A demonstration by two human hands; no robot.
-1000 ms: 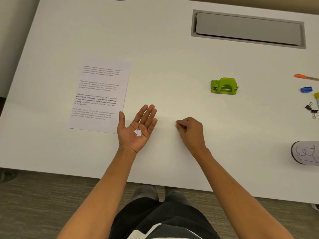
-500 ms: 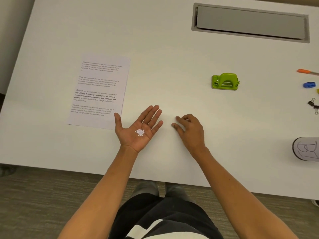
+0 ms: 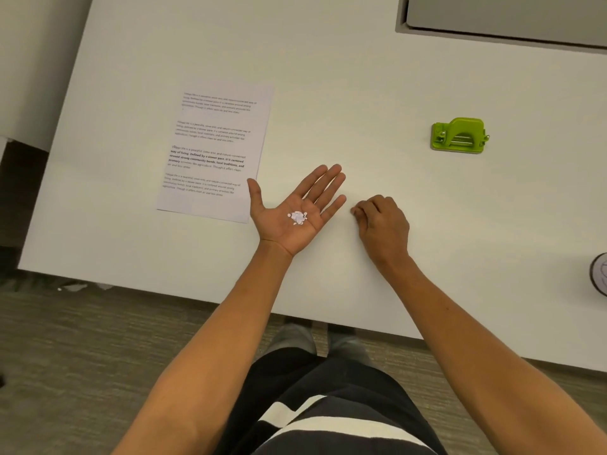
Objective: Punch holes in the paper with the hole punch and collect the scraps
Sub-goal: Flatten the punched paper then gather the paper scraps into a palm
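White desk (image 3: 328, 77) | left hand (image 3: 292, 213) flat, palm up — scraps (image 3: 297, 217) piled there | right hand (image 3: 382, 221) fingers, spread a moment ago, now curled pinching at desk — likely another scrap | paper (image 3: 216, 152), hole punch (image 3: 459, 136) lie apart

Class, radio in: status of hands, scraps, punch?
Left hand open, scraps in palm. Right hand pinching at table. Hole punch idle, nothing blocking.

Printed paper (image 3: 215, 152) lies flat on counter (image 3: 345, 77), slightly skewed; green hole punch (image 3: 459, 136) sits upright well to its right. Small white scraps (image 3: 297, 218) piled in upturned left palm, betw. paper & punch.
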